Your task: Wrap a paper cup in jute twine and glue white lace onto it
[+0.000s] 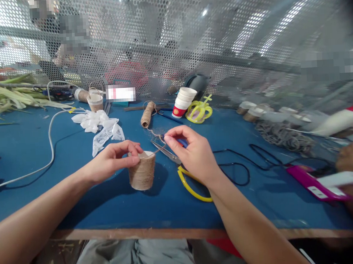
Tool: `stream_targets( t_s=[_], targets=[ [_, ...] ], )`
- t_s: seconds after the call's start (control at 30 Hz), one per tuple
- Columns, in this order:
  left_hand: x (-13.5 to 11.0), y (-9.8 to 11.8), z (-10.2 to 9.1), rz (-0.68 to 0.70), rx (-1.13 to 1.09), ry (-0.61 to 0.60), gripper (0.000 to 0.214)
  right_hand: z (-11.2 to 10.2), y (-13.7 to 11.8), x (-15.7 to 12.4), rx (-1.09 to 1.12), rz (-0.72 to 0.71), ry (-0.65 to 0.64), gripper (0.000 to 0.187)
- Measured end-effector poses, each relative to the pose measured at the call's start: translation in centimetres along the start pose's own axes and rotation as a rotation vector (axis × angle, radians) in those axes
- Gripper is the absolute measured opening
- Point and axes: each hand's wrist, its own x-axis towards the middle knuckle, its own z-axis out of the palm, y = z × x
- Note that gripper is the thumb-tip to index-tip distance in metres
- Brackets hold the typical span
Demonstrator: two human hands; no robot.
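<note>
- left hand (113, 161) closes its grip over the rim of a twine-wrapped cup (141, 174), thumb and fingers pressed against its upper edge; the cup stands upright on the blue counter (257, 198), near the front edge, between the two forearms
- right hand (192, 153) pinches a thin twine strand (157, 135) between thumb and forefinger, its grip closed tight; the strand runs back to a twine spool (147, 114) lying further along the counter
- scissors (168, 153) with yellow handles lie partly under the right hand, just beside the cup
- behind: white lace (101, 128), a stack of paper cups (183, 102), a yellow crown-shaped frame (199, 110); a white cable (50, 142) curves at left; a co-worker's hand (351, 156) rests at far right
</note>
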Motion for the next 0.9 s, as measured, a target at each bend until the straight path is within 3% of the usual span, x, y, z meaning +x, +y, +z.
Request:
stream_targets(
  t_s=[0.17,0.27,0.4,0.5,0.6,0.73,0.9],
  targets=[
    [-0.1,0.2,0.3,-0.112,-0.229,0.035,0.02,-1.1,1.1,1.0,-0.073,0.118,-0.009,0.032],
    [0.1,0.1,0.2,-0.114,-0.253,0.054,0.021,-1.5,2.6,2.1,-0.253,0.255,-0.075,0.044],
    [0.5,-0.6,-0.2,-0.069,-0.205,0.175,0.02,-1.2,5.7,3.2,-0.459,0.405,-0.186,0.011],
    [0.7,-1.4,-0.4,-0.014,-0.077,0.258,0.019,-0.8,7.7,3.2,-0.505,0.486,-0.313,0.013],
    [0.8,-1.8,-0.7,-0.008,0.028,0.249,0.018,-0.4,8.8,3.2,-0.501,0.569,-0.388,0.021],
    [0.9,-1.5,-1.3,0.019,0.181,0.202,0.017,-0.7,8.3,3.4,-0.411,0.624,-0.327,0.024],
    [1.0,-0.7,-2.2,0.081,0.369,0.162,0.017,-2.4,4.8,2.3,-0.132,0.559,-0.207,0.03]
  ],
)
